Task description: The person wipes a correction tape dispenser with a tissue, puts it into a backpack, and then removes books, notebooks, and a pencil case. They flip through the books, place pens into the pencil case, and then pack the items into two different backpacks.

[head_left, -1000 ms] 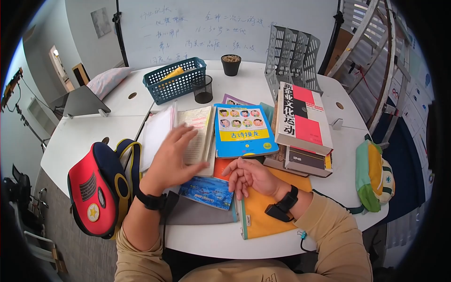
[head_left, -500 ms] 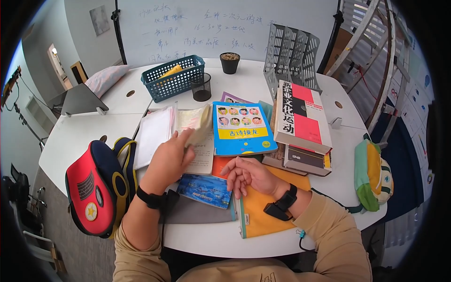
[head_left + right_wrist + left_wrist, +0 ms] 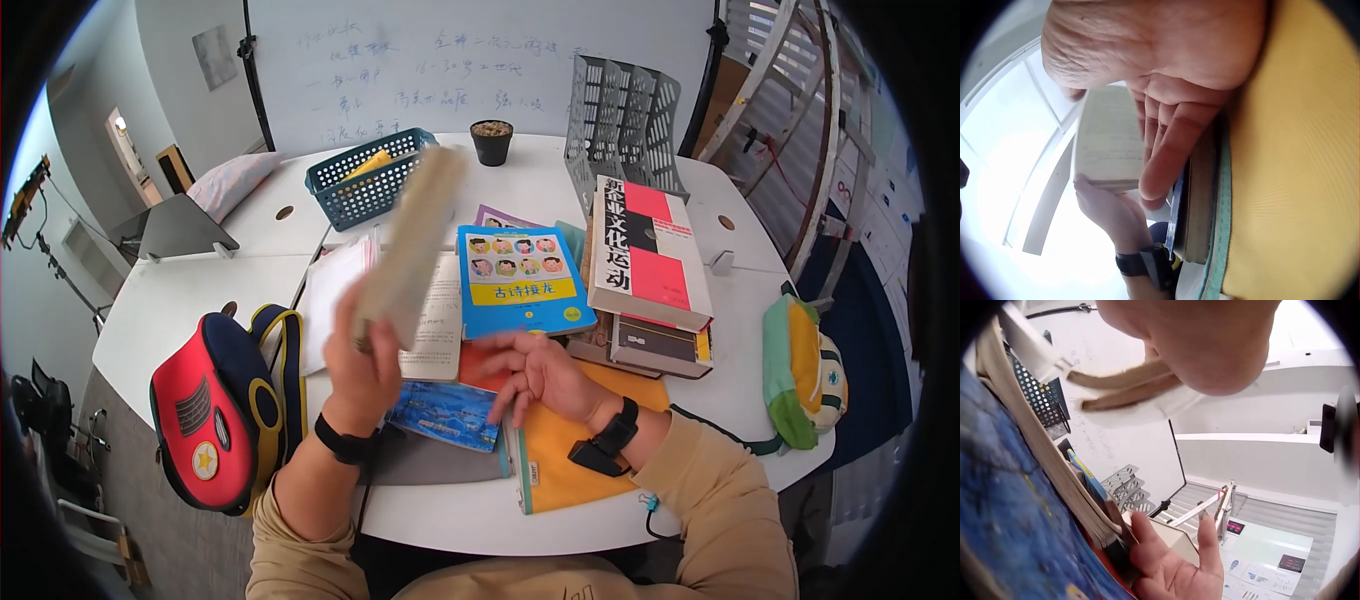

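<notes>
"Pages that were low over the open book [image 3: 437,325] half a second ago have come up with the left hand [image 3: 362,375], and they now stand tilted well above it. What lies left of that?"

"A red and navy backpack [image 3: 205,425], then some white sheets [image 3: 332,290], just left of the raised pages [image 3: 412,250]."

"And how does the left hand hold them?"

"By the near end. The thumb is on the near face and the fingers pinch round the left edge, so the grip is narrow and full. From there the long axis runs far and slightly right, upward, with most of the length beyond the fingers."

"Do they belong to the open book, or are they a separate one?"

"I cannot tell; they are blurred. A printed page lies flat beneath, just right of the grip."

"Which hand is nearer to them?"

"The left, plainly, as it has them. The right hand [image 3: 545,375] is to the right, palm up, fingers apart and relaxed, gripping nothing. Its fingertips point left, towards the pages, but well apart from them."

"What surrounds it?"

"A dark blue booklet [image 3: 443,412] on its left, a bright blue book [image 3: 522,290] on the far side, orange fabric [image 3: 580,450] on the near side. Farther right lies a thick book [image 3: 655,250] on a stack."
</notes>
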Demonstrator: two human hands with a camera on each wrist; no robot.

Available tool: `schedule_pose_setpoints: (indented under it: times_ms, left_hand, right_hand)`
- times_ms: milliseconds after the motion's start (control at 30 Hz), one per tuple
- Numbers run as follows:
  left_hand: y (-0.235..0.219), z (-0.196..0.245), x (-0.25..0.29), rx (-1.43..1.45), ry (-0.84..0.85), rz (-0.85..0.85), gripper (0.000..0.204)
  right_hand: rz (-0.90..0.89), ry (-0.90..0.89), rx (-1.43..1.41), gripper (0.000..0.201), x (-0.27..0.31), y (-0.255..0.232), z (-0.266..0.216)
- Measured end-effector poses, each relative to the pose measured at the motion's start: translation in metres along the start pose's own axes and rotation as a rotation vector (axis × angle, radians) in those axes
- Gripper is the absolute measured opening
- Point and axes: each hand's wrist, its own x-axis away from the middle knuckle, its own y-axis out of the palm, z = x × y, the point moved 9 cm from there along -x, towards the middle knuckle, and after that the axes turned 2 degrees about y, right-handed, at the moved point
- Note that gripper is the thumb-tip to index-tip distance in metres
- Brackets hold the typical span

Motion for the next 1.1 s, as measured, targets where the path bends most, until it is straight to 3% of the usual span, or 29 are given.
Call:
schedule_pose_setpoints:
  times_ms: [33, 67, 100, 167, 200, 300, 333, 367, 433, 533, 733, 1100]
  left_hand:
    - [0.011, 0.012, 0.001, 0.054, 0.03, -0.137, 0.05]
    - [0.031, 0.025, 0.002, 0.103, 0.063, -0.387, 0.055]
    - [0.05, 0.037, 0.007, 0.151, 0.096, -0.635, 0.059]
    - [0.073, 0.072, 0.013, 0.167, 0.412, -0.734, 0.061]
    - [0.076, 0.076, 0.015, 0.221, 0.343, -0.76, 0.055]
    - [0.055, 0.052, 0.001, 0.508, 0.045, -0.639, 0.044]
    - [0.049, 0.039, -0.003, 0.423, -0.02, -0.552, 0.037]
    - [0.049, 0.016, 0.0, 0.301, -0.213, -0.475, 0.027]
    - [0.043, -0.01, 0.001, 0.115, -0.347, -0.32, 0.019]
    - [0.043, -0.04, 0.016, 0.0, -0.508, -0.323, 0.018]
    - [0.043, -0.035, 0.021, -0.402, -0.263, -0.379, 0.026]
    - [0.05, -0.046, 0.038, -0.585, -0.358, -0.512, 0.04]
  right_hand:
    - [0.009, -0.075, -0.017, 0.096, 0.001, 0.004, -0.008]
    - [-0.094, -0.139, -0.075, 0.101, 0.006, 0.011, -0.017]
    - [-0.019, -0.19, -0.113, 0.096, 0.006, 0.0, -0.012]
    - [0.129, -0.288, -0.187, 0.088, 0.007, -0.022, 0.009]
    - [0.242, -0.232, -0.172, 0.071, 0.009, -0.024, 0.005]
    - [0.355, -0.236, -0.034, 0.057, 0.012, -0.031, -0.004]
    - [0.385, -0.247, -0.065, 0.054, 0.015, -0.028, -0.01]
    - [0.396, -0.264, -0.042, 0.054, 0.016, -0.026, -0.012]
    - [0.422, -0.299, 0.006, 0.055, 0.019, -0.025, -0.016]
    - [0.446, -0.303, -0.019, 0.054, 0.02, -0.027, -0.018]
    - [0.47, -0.322, 0.057, 0.051, 0.021, -0.026, -0.025]
    - [0.442, -0.337, 0.223, 0.051, 0.02, -0.018, -0.035]
